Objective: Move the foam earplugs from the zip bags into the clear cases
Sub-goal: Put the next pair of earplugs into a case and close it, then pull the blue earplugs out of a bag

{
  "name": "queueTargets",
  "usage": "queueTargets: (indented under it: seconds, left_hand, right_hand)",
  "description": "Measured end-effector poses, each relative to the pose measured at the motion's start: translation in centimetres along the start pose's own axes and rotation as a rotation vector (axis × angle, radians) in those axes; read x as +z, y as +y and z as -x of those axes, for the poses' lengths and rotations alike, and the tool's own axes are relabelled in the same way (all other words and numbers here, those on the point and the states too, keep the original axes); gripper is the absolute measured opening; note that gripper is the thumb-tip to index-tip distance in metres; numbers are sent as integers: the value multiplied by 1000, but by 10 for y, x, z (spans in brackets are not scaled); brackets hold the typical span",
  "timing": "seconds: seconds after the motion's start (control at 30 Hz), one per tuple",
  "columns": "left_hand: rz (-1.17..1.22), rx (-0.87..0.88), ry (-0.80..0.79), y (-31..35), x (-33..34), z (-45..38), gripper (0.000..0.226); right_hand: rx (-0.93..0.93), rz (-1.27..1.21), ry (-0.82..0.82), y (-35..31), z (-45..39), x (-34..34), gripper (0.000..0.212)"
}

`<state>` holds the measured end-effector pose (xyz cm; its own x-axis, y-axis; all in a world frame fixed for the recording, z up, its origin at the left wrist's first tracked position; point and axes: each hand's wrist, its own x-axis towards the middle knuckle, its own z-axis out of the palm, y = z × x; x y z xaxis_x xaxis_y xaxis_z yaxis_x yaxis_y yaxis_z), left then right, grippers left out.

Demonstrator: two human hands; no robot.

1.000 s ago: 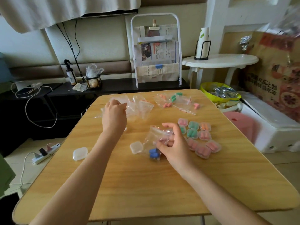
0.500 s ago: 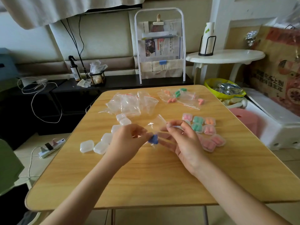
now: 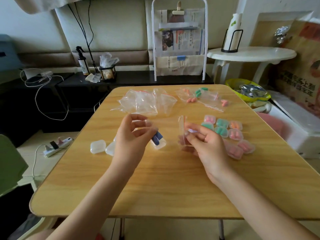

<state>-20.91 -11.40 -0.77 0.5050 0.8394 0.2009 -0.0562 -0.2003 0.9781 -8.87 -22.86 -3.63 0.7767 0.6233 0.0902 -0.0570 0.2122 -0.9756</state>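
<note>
My left hand (image 3: 131, 135) pinches two blue foam earplugs (image 3: 157, 137) just above an open clear case (image 3: 158, 144) on the wooden table (image 3: 164, 184). My right hand (image 3: 206, 144) holds a small zip bag (image 3: 183, 130) that now looks empty, its red-lined mouth pointing up. Filled cases (image 3: 223, 130) with pink, green and orange earplugs sit in a cluster to the right of that hand. Zip bags with earplugs inside (image 3: 199, 98) lie at the far right of the table.
A heap of empty zip bags (image 3: 147, 103) lies at the far middle. Empty closed cases (image 3: 98, 146) sit left of my left hand. A white newspaper rack (image 3: 179, 40) stands behind the table, a white side table (image 3: 251, 54) and a yellow basin (image 3: 247, 91) to the right.
My hands have moved apart: the left drew the blue earplugs out of the bag and over the open case, while the right kept hold of the bag.
</note>
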Motion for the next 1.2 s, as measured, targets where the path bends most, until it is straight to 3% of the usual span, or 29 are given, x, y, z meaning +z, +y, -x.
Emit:
queueTargets:
  seconds: [0.13,0.2,0.3,0.37,0.7,0.83,0.97,1.07,1.2]
  left_hand:
    - [-253,276,171,-1,2,10,27]
    - [-294,388,105,2,8,20,21]
    - [-199,276,-112,1,20,34,23]
    - [-179,219,-166,-3,26,37,25]
    - [72,-40,-170,-7,28,29,17]
    - [19,-11,-137,-12,25,25,16]
    - [-185,170,-152,-14,26,31,16]
    - [-287,306,-205,-18,29,37,20]
    - [-280,330,-197,-22,35,39,22]
  right_hand:
    - [10,-21,29,-4,4,-1,6]
    - [-11,4,26,-6,6,-3,1]
    - [-59,43,-55,-8,10,-4,10]
    - [-96,101,-119,-7,13,-4,12]
    - [-309,428,-187,1,13,0,15]
    - [-301,389,-200,0,15,0,15]
    - [-261,331,-247,3,17,1,15]
    - [-373,455,-294,7,18,3,23]
    - [-512,626,-280,10,19,5,26]
